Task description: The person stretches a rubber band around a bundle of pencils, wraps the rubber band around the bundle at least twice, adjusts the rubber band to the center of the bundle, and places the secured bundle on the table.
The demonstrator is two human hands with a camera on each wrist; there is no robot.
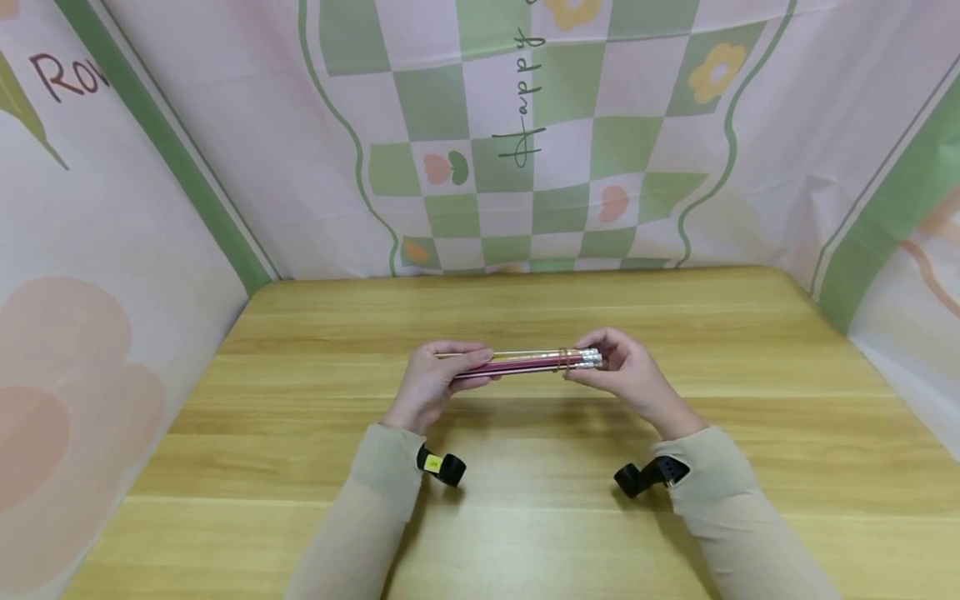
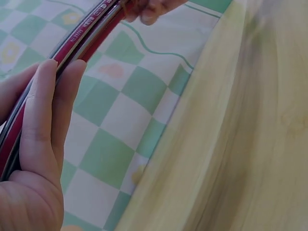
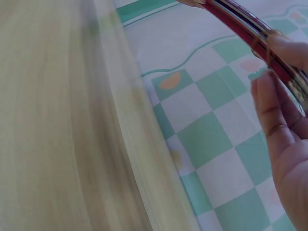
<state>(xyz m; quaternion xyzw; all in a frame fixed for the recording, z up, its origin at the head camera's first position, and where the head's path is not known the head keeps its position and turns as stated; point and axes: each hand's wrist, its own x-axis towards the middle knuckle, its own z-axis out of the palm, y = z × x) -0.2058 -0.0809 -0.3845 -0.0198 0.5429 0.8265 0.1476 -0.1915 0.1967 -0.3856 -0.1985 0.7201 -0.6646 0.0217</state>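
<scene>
Inwardly angled, the left hand grips pencils while the right hand seemingly pinches their rubber band

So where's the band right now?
In the head view, the band is around the pencils, near their silvery ends at the right side, by the right hand.

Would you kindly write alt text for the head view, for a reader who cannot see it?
A person's left hand grips a bundle of pencils above a wooden table, while the right hand holds its end, at a brown band. Behind hangs a green-and-white checked cloth.
</scene>
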